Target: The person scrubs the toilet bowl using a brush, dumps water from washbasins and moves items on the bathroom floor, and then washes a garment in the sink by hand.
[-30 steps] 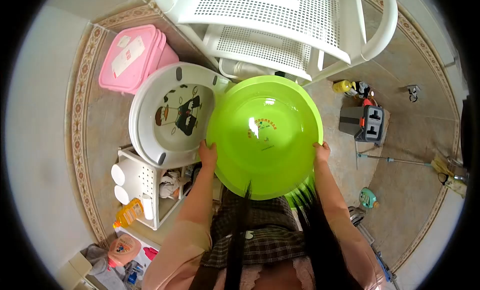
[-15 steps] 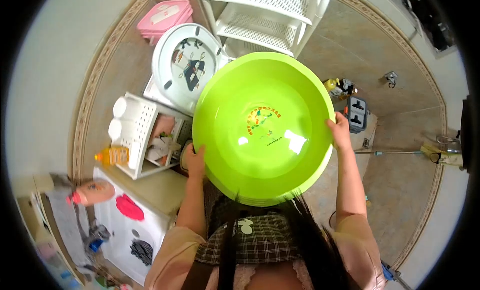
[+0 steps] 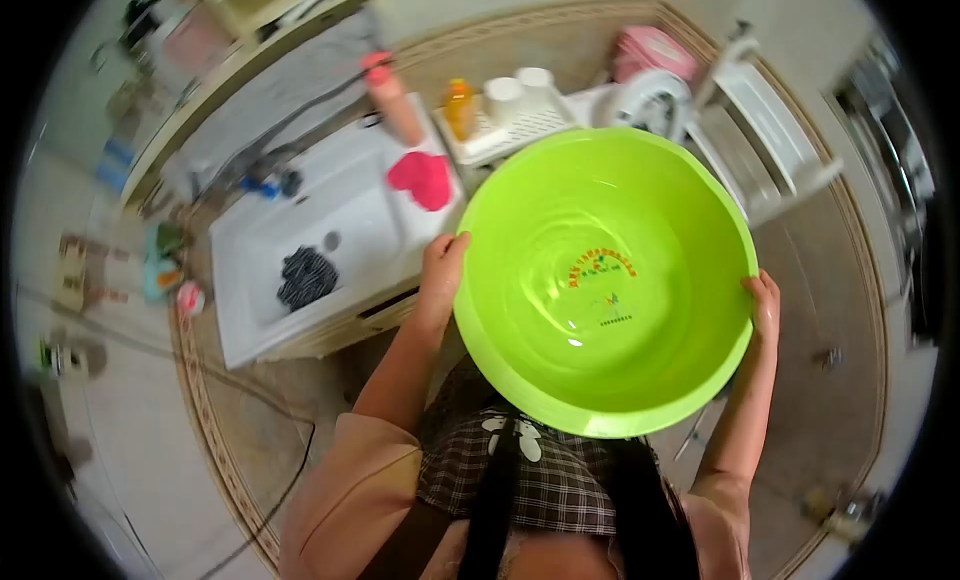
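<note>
A large round green basin [image 3: 690, 370] with clear water in it is held in front of my body. Orange lettering and a small printed picture show on its bottom. My left hand [image 3: 443, 270] grips the left rim, and my right hand [image 3: 763, 302] grips the right rim, its fingers partly hidden by the basin. Left of the basin is a white sink [image 3: 235, 315] with a dark striped cloth [image 3: 307, 278] lying inside. On the sink's edge nearest the basin lies a bright pink cloth [image 3: 422, 180].
Behind the basin stand a white rack [image 3: 530, 126] with white cups, an orange bottle [image 3: 459, 110], a pink bottle [image 3: 393, 105], a pink box [image 3: 652, 54] and a white shelf unit [image 3: 765, 130]. A faucet [image 3: 270, 175] is at the sink's back.
The view has swung left, bringing the whole sink into sight. The basin, still gripped by both hands, has turned with me from the shelf unit towards the sink side.
</note>
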A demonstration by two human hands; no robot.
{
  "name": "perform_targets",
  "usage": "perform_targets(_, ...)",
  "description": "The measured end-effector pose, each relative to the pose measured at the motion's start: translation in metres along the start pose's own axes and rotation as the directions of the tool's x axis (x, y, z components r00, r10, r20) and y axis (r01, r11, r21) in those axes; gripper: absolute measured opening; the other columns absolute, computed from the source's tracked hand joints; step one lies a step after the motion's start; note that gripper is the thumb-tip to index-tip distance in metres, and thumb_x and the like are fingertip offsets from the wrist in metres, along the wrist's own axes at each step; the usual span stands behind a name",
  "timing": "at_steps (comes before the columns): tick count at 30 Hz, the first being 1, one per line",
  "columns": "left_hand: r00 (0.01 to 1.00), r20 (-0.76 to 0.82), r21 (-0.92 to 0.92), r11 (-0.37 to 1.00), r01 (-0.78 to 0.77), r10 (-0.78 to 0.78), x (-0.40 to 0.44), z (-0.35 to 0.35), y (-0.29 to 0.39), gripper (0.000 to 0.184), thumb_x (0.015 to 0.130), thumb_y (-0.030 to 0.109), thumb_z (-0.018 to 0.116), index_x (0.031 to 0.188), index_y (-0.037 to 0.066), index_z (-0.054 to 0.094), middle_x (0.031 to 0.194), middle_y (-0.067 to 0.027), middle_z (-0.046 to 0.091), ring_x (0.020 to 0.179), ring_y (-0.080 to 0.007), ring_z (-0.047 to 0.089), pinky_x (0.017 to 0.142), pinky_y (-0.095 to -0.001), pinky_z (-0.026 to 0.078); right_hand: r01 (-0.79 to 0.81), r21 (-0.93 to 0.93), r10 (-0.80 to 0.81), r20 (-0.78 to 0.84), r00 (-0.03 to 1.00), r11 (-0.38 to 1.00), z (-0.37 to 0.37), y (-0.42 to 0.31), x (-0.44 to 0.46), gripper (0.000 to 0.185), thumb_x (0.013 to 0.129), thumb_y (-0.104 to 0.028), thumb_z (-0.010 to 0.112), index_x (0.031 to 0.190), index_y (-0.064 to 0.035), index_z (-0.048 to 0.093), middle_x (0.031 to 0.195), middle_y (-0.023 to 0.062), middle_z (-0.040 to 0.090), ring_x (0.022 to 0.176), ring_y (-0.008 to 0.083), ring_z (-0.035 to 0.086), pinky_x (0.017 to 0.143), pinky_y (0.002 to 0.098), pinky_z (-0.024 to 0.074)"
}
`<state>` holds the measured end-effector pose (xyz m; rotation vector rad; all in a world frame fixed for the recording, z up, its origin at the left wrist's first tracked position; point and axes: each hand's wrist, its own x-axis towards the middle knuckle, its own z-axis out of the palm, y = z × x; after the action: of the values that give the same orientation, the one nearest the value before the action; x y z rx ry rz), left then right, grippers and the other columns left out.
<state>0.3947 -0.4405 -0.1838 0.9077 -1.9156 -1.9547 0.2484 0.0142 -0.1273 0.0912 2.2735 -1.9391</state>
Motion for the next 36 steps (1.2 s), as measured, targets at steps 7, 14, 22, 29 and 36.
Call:
perform_targets(7,0.990,-0.121,-0.312,0.949,0.031,-0.072,-0.027,-0.107,0.006,0.025,0.089,0.021,0.047,0.082,-0.002,0.056,0.067,-0.0013,0.052,0.061,-0.0094,0.047,0.057,-0.0266,0.039,0.004,0.042,-0.013,0.206,0.979,0.999,0.106,-0.066,-0.001,0.017,0.076,-0.008,0.049,0.089,0.0001,0.056,0.076,0.0023,0.058,0.062,0.0082,0.052,0.058,0.0198,0.0396)
perform_targets(14,0.958,-0.251,-0.408,0.912,0.027,-0.141,-0.032,-0.181,0.011,0.027,0.090,0.022,0.046,0.083,-0.002,0.056,0.072,-0.0021,0.054,0.065,-0.0093,0.048,0.060,-0.0260,0.039,0.013,-0.014,-0.009,0.263,0.965,1.000,0.192,-0.120,-0.010,0.018,0.074,-0.006,0.050,0.090,-0.0009,0.056,0.077,0.0026,0.059,0.061,0.0086,0.053,0.056,0.0201,0.0412)
perform_targets(22,0.970,-0.168,-0.508,0.858,0.068,-0.176,-0.031,-0.231,-0.011,0.028,0.090,0.022,0.043,0.087,-0.002,0.057,0.077,-0.0043,0.057,0.068,-0.0112,0.052,0.062,-0.0265,0.042,-0.003,-0.131,0.036,0.252,0.967,0.991,0.285,-0.184,-0.038,0.018,0.073,-0.008,0.049,0.087,0.0006,0.056,0.070,0.0031,0.057,0.053,0.0091,0.050,0.051,0.0206,0.0394)
perform_targets(29,0.950,-0.145,-0.553,0.819,0.153,-0.276,-0.038,-0.251,-0.016,0.030,0.091,0.025,0.042,0.088,-0.002,0.057,0.079,-0.0053,0.058,0.069,-0.0109,0.054,0.062,-0.0249,0.042,0.001,-0.183,0.040,0.220,0.975,0.983,0.321,-0.195,-0.050,0.021,0.073,-0.008,0.049,0.090,0.0027,0.056,0.072,0.0052,0.057,0.056,0.0109,0.052,0.052,0.0207,0.0402)
perform_targets(36,0.929,-0.149,-0.517,0.827,0.220,-0.340,-0.037,-0.247,-0.026,0.030,0.091,0.026,0.043,0.082,0.000,0.055,0.071,-0.0035,0.054,0.064,-0.0102,0.050,0.059,-0.0251,0.040,-0.035,-0.171,0.077,0.240,0.968,0.985,0.314,-0.196,-0.044,0.025,0.073,-0.008,0.049,0.094,0.0035,0.056,0.076,0.0070,0.058,0.059,0.0121,0.054,0.054,0.0217,0.0417)
